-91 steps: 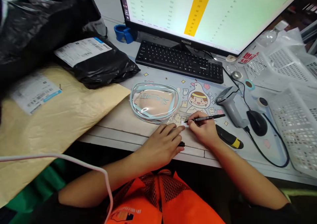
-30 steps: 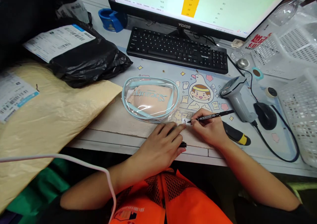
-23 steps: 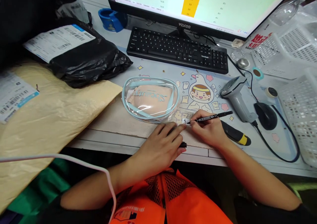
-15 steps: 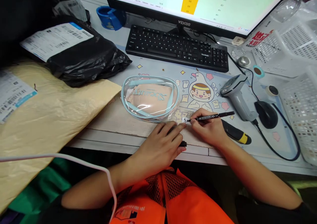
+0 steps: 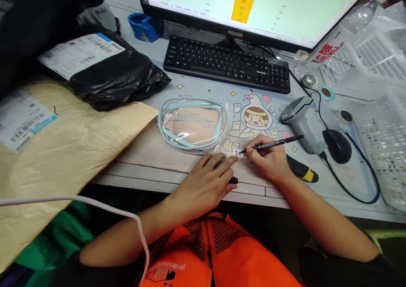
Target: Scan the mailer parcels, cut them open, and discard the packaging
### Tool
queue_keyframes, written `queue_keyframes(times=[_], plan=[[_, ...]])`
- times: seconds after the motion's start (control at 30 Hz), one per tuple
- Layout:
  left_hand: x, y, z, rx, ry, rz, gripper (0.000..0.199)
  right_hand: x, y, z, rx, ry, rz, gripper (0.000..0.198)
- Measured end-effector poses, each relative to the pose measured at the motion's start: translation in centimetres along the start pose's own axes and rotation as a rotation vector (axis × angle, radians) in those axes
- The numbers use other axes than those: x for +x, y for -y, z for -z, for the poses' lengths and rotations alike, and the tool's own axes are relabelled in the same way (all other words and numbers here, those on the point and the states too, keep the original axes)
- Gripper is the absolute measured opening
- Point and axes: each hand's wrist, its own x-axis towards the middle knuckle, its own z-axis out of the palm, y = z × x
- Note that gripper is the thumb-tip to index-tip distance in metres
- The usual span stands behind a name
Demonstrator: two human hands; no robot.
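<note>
My right hand (image 5: 269,158) grips a black marker (image 5: 274,143), its tip touching a small white label (image 5: 237,153) with dark handwriting on it. Flat against the desk edge lies my left hand (image 5: 211,179), its forefinger tip holding down the label's near edge. A black marker cap (image 5: 234,180) pokes out between the thumb and fingers of that hand; the rest of it is hidden. Just beyond the left fingers sits a clear pouch (image 5: 193,126) with light blue trim, holding something beige.
A keyboard (image 5: 225,65) lies below the monitor (image 5: 234,33). Black parcels (image 5: 117,75) and a tan padded envelope (image 5: 79,139) fill the left. At right are a barcode scanner (image 5: 303,124), mouse (image 5: 338,146), yellow-black box cutter (image 5: 304,171) and white baskets (image 5: 380,143).
More dark strokes now show on the label. The marker has shifted slightly and tilts up more at its back end. My left hand stays in place.
</note>
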Motion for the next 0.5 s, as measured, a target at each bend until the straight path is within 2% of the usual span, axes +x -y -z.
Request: queue_keyframes(times=[0.13, 0.23, 0.37, 0.5], plan=[[-0.1, -0.1, 0.0, -0.008, -0.02, -0.007, 0.033, 0.5, -0.1, 0.6, 0.096, -0.084, 0.068, 0.018], [-0.1, -0.1, 0.0, -0.015, -0.038, -0.007, 0.032, 0.8, 0.2, 1.4, 0.164, -0.077, 0.09, 0.031], [-0.3, -0.2, 0.0, -0.062, -0.092, 0.004, 0.03, 0.3, 1.3, 2.2, 0.386, -0.02, 0.035, 0.061], [-0.5, -0.2, 0.0, -0.129, -0.161, 0.004, 0.028, -1.8, 2.7, 1.7, 0.457, 0.142, -0.016, 0.08]])
